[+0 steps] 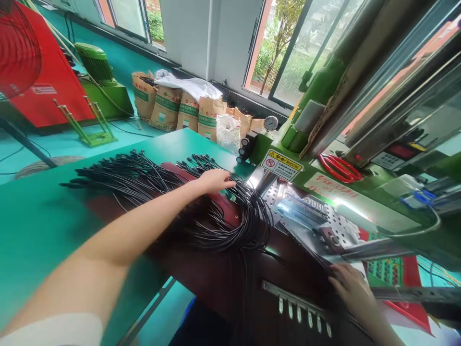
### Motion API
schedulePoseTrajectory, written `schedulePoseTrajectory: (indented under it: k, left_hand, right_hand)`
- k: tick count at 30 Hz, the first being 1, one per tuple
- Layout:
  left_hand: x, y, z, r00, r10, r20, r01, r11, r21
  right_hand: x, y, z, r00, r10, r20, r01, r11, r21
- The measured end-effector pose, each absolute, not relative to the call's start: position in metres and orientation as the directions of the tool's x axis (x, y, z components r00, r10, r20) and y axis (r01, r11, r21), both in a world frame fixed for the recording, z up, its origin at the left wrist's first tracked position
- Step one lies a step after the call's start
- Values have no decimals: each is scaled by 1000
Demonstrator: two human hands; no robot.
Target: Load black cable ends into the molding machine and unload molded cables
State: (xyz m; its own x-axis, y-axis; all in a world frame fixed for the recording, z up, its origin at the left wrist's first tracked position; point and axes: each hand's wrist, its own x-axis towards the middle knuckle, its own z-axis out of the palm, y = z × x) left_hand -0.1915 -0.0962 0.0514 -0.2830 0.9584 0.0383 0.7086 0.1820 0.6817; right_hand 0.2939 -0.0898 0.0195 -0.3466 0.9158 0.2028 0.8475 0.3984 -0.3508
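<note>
My left hand (215, 181) reaches far across the green table (32, 226) and rests on a big bundle of thin black cables (169, 192), fingers stretched out towards the cable ends. My right hand (351, 283) lies low at the right, on the dark edge below the metal mould plate (317, 216) of the green machine (324, 86); its fingers are curled over that edge and partly hidden. A metal comb-like fixture (298, 307) with several prongs sits just left of that hand.
Red scissors (338, 168) lie on the machine top near a warning label (281, 165) and a pressure gauge (271, 123). Paper sacks (187, 113) line the wall under the windows. A red machine (46, 86) and a red fan (16, 48) stand at the left.
</note>
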Motion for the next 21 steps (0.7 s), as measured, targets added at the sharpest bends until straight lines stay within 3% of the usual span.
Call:
schedulePoseTrajectory:
  k: [2,5,8,10,13,16,19,21]
  left_hand:
    - [-190,-128,49,-8,989,146,813,-78,577]
    - [-186,-173,38,272,928,254,888,-344,305]
    - [-184,-198,27,254,928,274,937,-307,169]
    - [-183,-204,23,233,935,268,950,-277,143]
    - [-182,-210,22,215,946,244,958,-253,137]
    - [-180,-222,24,206,954,220,962,-239,136]
    - [-177,-241,24,184,959,215,964,-218,151]
    - [-174,-253,23,175,959,223,963,-214,162]
  right_hand:
    - [266,-96,41,-419,875,242,818,479,-319]
    - [195,-106,83,-656,745,118,660,643,-390]
    - [101,-102,106,-892,451,32,381,787,-485]
    - [40,-93,102,-933,359,19,299,804,-514]
    - [-30,-79,74,-903,421,-83,399,753,-523]
    - [-68,-76,48,-892,408,-193,450,771,-451]
    - [-84,-81,37,-904,387,-180,427,805,-412]
    - [-91,-85,34,-887,438,-147,454,769,-450]
